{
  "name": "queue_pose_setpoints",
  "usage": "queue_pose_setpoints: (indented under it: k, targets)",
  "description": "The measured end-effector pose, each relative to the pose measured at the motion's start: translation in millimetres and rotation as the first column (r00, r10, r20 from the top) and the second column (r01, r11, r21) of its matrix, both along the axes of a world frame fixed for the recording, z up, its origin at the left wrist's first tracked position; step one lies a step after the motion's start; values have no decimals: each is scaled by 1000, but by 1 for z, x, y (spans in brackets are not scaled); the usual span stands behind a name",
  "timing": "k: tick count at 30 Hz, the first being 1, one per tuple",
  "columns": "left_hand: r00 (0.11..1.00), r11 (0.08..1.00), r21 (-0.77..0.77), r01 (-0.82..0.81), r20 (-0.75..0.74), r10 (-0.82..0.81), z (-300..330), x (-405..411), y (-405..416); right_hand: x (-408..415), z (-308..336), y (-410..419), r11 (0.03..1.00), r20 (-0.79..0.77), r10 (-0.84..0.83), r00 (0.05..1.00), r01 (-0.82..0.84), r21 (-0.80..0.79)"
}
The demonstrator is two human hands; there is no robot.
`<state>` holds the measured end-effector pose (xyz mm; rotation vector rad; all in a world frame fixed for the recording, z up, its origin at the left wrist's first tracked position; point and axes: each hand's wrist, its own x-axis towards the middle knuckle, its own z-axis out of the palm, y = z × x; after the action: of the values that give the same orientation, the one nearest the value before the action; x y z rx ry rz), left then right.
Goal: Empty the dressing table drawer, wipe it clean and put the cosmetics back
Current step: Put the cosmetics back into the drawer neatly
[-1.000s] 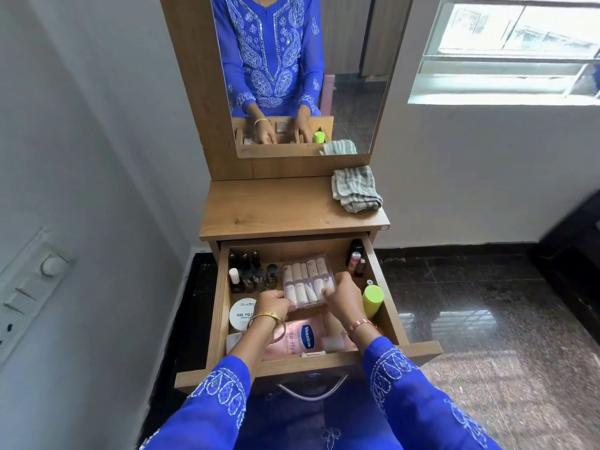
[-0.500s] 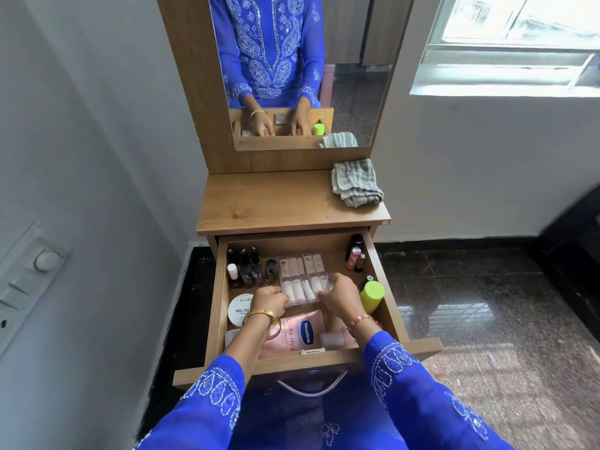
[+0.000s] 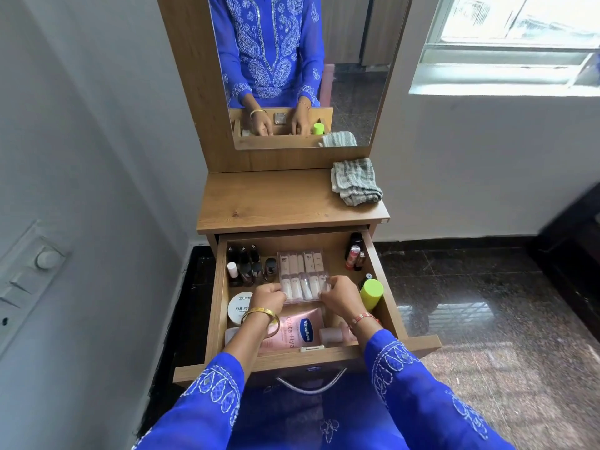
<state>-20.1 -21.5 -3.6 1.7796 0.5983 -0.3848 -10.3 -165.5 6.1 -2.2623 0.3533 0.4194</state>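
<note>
The wooden drawer [image 3: 217, 306] is pulled out, full of cosmetics. A clear organiser case [image 3: 301, 271] of small white tubes lies flat in its middle. My left hand [image 3: 268, 295] grips the case's near left corner and my right hand [image 3: 339, 295] grips its near right corner. Dark nail polish bottles [image 3: 248, 266] stand at the back left. A white round jar [image 3: 239, 306] sits left of my left wrist. A pink Vaseline tube [image 3: 297, 329] lies at the front. A lime-capped bottle [image 3: 371, 293] stands at the right wall.
A folded grey striped cloth [image 3: 355, 181] lies on the right of the table top [image 3: 269, 203]. The mirror [image 3: 298, 69] stands behind it. Lipsticks [image 3: 354, 253] stand in the drawer's back right corner. A wall is close on the left; dark polished floor [image 3: 487, 303] lies to the right.
The clear case has gone down from a tilted, raised position to lying flat in the drawer. Both hands stay on its near corners.
</note>
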Motion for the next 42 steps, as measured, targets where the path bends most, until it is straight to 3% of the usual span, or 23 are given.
queue_pose_setpoints:
  k: [32, 37, 42]
  targets:
    - [992, 991, 76, 111, 51, -116, 0, -3, -3, -1, 0, -1, 997, 38, 70, 997, -68, -41]
    - [991, 996, 66, 64, 109, -71, -1, -3, -1, -9, 2, 5, 963, 282, 196, 939, -129, -238]
    - [985, 1000, -20, 4, 175, -1, 13, -8, 6, -16, 14, 5, 967, 460, 224, 859, -137, -215]
